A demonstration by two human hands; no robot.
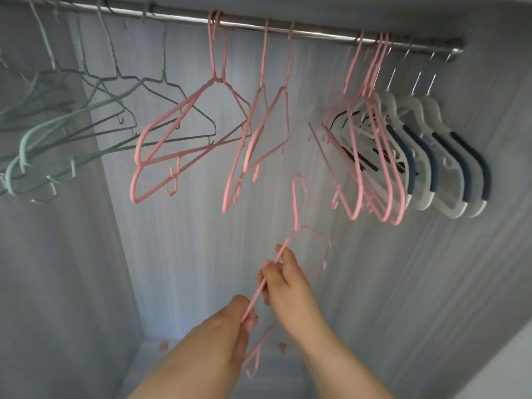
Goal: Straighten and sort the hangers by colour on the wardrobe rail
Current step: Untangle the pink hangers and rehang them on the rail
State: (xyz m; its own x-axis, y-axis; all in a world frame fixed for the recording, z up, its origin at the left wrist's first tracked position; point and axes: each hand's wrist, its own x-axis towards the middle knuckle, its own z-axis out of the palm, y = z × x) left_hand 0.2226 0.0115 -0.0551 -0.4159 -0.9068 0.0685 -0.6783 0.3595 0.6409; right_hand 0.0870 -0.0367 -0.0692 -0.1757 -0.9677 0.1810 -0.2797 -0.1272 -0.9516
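The sorting looks roughly half done, as far as I can judge. Along the rail, the green hangers are gathered at its left end, though they hang crooked and tangled across one another. Toward the middle of the rail hang a few pink hangers, splayed at odd angles and with uneven gaps between them. Near the rail's right end a second bunch of pink hangers overlaps the white hangers with dark padded shoulders, and some white ones seem to sit in among the pink. That end probably needs separating, and the two pink groups need bringing together and squaring up. One more pink hanger, the loose hanger, is off the rail and held well below its middle, with the hook pointing up toward the gap between the two pink groups. Both forearms reach up from below. The left hand is the lower one and pinches the loose hanger's long side wire between thumb and fingertips. The right hand is higher and nearer the rail, its fingers curled round the same wire just under the shoulder bend.
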